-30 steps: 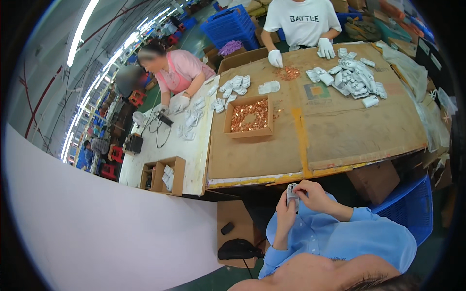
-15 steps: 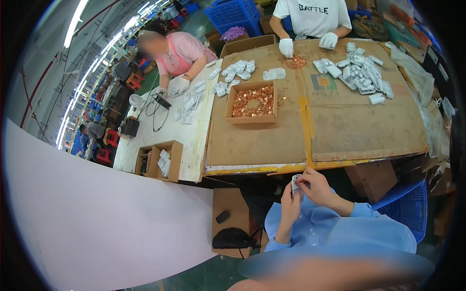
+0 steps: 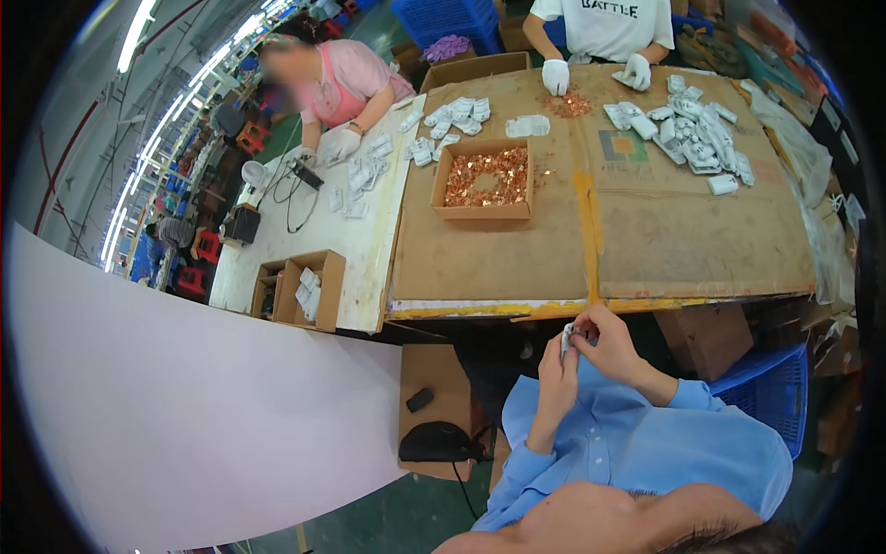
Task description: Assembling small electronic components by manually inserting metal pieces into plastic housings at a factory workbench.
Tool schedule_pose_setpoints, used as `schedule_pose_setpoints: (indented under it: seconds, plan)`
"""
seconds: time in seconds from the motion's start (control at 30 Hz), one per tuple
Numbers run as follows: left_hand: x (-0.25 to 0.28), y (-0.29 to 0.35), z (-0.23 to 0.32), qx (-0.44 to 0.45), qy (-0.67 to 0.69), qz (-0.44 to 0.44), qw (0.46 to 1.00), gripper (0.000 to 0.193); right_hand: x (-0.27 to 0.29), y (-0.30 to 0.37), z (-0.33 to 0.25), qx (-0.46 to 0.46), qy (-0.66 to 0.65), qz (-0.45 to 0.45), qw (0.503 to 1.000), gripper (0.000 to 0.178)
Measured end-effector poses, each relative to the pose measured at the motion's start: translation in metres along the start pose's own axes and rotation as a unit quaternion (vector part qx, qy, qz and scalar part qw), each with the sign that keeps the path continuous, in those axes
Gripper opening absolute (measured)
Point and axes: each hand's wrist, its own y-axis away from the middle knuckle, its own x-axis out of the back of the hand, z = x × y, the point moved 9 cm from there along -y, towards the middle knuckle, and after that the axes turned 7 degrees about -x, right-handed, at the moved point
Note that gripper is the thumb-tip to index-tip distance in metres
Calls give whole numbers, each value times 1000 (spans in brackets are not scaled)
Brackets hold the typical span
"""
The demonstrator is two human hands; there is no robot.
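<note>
Just off the table's front edge, my left hand (image 3: 555, 383) is closed round a small white plastic casing (image 3: 567, 338), held up on its edge. The fingers of my right hand (image 3: 611, 349) are pinched together against the casing's inner side; whatever they hold there is hidden. On the table, a cardboard box (image 3: 482, 211) contains many small copper-coloured metal pieces (image 3: 498, 166). A heap of similar white casings (image 3: 701, 138) lies at the far right, with a smaller group of white casings (image 3: 459, 114) behind the box.
Across the cardboard-covered table (image 3: 701, 249), a co-worker's gloved hands (image 3: 556, 77) are at loose copper pieces (image 3: 572, 104). Another person in pink works at the white table (image 3: 365, 249) on the left, near a divided carton (image 3: 323, 286). A blue basket (image 3: 771, 397) stands at my right.
My hands stay together at the casing, which now shows more edge-on. The co-worker's hand at the far right has turned with a white piece under it. The view has shifted slightly.
</note>
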Motion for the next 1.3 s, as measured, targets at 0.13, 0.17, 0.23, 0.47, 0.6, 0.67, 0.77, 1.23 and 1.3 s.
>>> schedule_pose_setpoints:
  seconds: [0.13,0.17,0.23,0.47,0.6,0.67,0.77,1.23,1.3]
  plan:
    - [3,-5,11,14,-43,0,999,28,3,-2,1,-1,17,-1,1000,23]
    - [2,-5,10,28,-51,-2,998,27,4,-3,0,-2,18,-4,1000,23]
    - [3,-3,8,47,-59,-3,997,25,4,-1,0,-12,-15,-8,1000,25]
    - [6,-4,12,15,-78,26,996,20,-1,8,-5,16,24,3,1000,23]
    - [7,-3,9,-15,-88,53,995,17,-5,8,-3,9,10,-6,1000,20]
    - [10,-4,14,-23,-70,67,995,16,-7,6,4,3,-15,-6,1000,18]
    - [11,-1,1,31,-22,51,998,16,-7,2,-2,14,-21,-20,999,17]
    - [5,11,-2,57,0,28,998,22,-2,6,10,-65,-64,-80,993,15]
    - [4,12,-3,54,3,26,998,22,-5,4,13,-65,-90,-89,990,16]
